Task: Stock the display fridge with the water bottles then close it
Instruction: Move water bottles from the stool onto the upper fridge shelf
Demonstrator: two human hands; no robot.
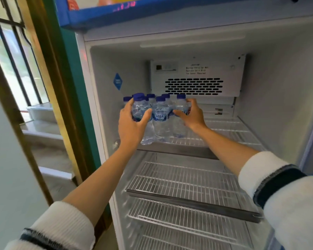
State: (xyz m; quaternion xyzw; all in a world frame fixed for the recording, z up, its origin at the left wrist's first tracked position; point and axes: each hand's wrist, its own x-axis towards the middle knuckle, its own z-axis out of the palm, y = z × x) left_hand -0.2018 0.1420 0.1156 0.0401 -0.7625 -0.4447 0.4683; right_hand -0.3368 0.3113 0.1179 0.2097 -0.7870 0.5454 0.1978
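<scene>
White wire shelf (224, 130) in the open fridge (278, 87) carries our bottles (160, 116) at its front-left corner. Left hand (132, 123) and right hand (192, 116) curl their fingers around outer bottles. Light, slippery, crushable: we grip mid-body.

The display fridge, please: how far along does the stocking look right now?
Early on. Done: a cluster of water bottles stands at the left of the top shelf. In hand: the left hand grips one bottle at the cluster's left, and the right hand holds another at its right. Left: the lower shelf and those below hold no bottles, and the fridge is open.
</scene>
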